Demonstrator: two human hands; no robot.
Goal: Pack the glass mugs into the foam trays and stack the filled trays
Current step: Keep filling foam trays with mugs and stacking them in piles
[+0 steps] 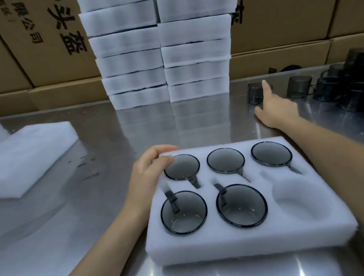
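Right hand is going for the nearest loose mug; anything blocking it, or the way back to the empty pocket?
Nothing visible. The right hand reaches over bare steel table to the nearest mug, its forefinger already in front of it. The empty pocket is open from above.

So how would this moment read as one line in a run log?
foam tray: five mugs in, near-right pocket empty | left hand: steadies tray corner | right hand: open, reaching for loose mug | filled trays: stacked behind
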